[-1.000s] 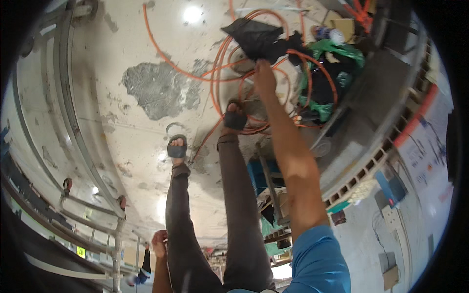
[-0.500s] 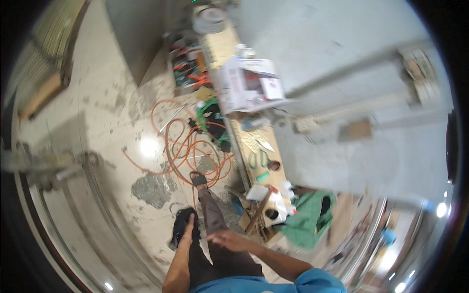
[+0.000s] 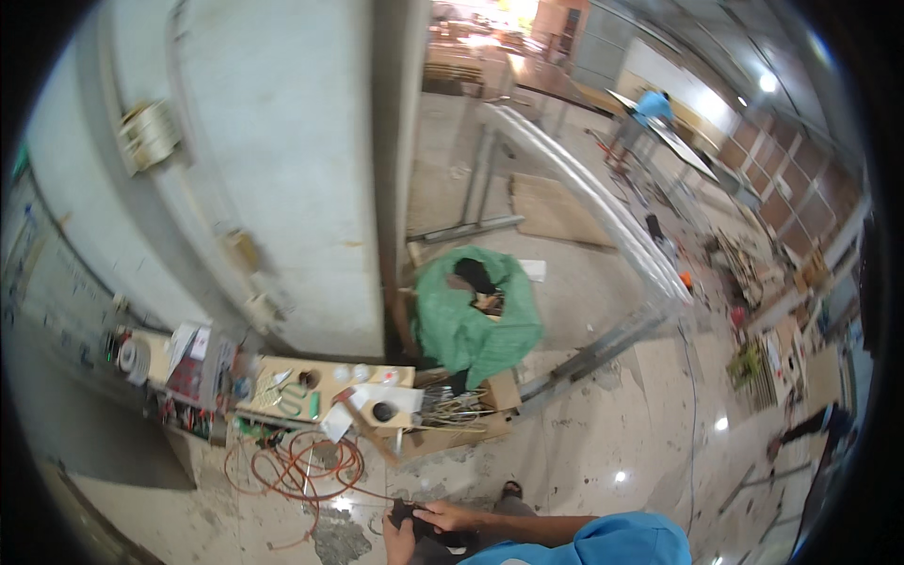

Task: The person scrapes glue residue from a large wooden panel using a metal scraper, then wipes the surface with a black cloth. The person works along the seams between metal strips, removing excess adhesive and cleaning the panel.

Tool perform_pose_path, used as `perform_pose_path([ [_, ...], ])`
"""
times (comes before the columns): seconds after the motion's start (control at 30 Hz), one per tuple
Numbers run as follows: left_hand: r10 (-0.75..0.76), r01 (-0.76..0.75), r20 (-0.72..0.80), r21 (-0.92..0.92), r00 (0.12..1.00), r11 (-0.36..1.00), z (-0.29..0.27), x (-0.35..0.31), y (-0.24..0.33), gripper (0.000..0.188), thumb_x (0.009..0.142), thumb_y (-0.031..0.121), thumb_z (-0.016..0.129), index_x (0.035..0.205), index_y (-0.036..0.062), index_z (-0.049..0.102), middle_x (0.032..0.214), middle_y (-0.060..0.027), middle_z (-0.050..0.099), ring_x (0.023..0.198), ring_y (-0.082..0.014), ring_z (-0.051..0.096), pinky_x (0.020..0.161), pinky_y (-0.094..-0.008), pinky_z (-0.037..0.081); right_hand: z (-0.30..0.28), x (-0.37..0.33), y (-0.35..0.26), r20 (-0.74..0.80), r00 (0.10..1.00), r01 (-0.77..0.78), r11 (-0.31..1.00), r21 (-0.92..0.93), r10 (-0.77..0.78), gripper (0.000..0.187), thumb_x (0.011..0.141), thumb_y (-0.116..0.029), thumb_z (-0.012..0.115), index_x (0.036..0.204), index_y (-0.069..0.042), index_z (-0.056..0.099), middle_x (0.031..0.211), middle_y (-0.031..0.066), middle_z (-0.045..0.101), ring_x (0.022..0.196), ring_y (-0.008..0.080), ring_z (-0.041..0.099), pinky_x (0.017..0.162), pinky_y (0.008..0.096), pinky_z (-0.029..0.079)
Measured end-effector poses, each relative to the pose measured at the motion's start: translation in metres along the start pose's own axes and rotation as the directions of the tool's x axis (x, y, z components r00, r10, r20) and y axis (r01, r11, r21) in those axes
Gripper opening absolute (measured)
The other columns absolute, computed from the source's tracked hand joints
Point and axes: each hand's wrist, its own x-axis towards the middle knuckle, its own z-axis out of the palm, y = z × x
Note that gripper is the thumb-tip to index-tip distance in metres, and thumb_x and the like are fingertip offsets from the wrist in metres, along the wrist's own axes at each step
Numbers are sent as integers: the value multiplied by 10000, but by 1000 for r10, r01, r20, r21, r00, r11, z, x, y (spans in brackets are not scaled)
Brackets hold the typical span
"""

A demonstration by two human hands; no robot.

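Note:
Low in the view, my left hand (image 3: pixel 399 539) grips a soft black item (image 3: pixel 405 512), fabric by its look; its exact kind cannot be made out. From the right, my right hand (image 3: pixel 446 516) reaches across, its fingers closed on the same black item. The two hands are close together in front of my dark trousers. Beyond them, an orange hose (image 3: pixel 306 468) lies in loops on the floor.
A narrow bench (image 3: pixel 353 370) against the wall holds tape rolls, papers and a white box (image 3: pixel 202 363). Beside it stand a cardboard box (image 3: pixel 499 400) of thin sticks and a green sack (image 3: pixel 480 320). A metal frame (image 3: pixel 593 188) stands behind. A person in blue (image 3: pixel 650 108) bends over a far table.
My view has swung right, toward the green sack and the far workshop. My hands have come together, and my right hand now also holds the black item that was at my left hand.

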Motion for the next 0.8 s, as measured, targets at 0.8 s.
perform_pose_path([
  [0.8, -427, -641, 904, 333, 9, 691, 879, -140, -51, 488, 1049, 396, 461, 1243, -20, 627, 1033, -242, 748, 944, -368, 741, 861, -440, 569, -410, -586, 269, -853, -81, 915, 379, 142, 515, 288, 1087, -369, 619, 1095, -82, 647, 857, -21, 642, 578, 34, 538, 416, 207, 351],
])
